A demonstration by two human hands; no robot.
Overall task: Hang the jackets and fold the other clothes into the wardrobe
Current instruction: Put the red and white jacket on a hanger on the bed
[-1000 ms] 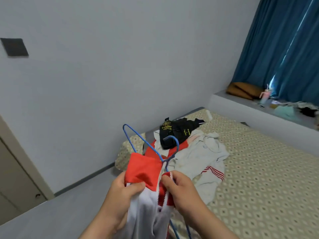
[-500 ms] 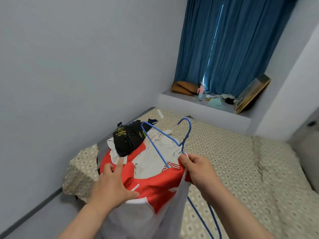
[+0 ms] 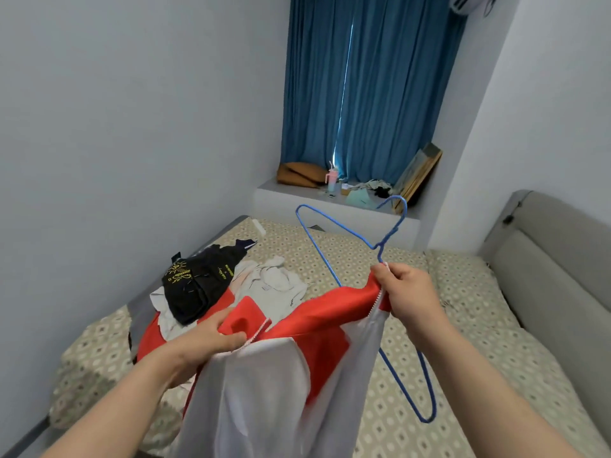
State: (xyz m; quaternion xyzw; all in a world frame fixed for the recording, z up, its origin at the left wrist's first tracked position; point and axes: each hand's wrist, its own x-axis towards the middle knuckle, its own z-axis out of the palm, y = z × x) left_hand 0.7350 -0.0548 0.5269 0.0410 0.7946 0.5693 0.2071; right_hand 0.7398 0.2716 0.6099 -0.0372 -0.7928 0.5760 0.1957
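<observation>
I hold a red and white zip jacket (image 3: 297, 368) stretched open above the bed. My left hand (image 3: 211, 338) grips the jacket's left collar edge by the zipper. My right hand (image 3: 406, 292) grips the right collar edge together with the neck of a blue wire hanger (image 3: 334, 239). The hanger's hook points up and right, and its lower loop hangs below my right forearm. One hanger arm runs down behind the red collar. On the bed behind lies a pile with a black printed garment (image 3: 201, 279) on top of white clothes (image 3: 274, 282) and a red piece (image 3: 148, 338).
The patterned bed (image 3: 463, 342) fills the lower right, with a grey headboard (image 3: 555, 269) at the right. A window ledge (image 3: 297, 196) under blue curtains (image 3: 363, 87) holds a brown cushion, a bottle and clutter. A plain wall stands on the left.
The view has swung right toward the window. My hands have moved apart, spreading the jacket's collar open, and my right hand has carried the hanger up and to the right.
</observation>
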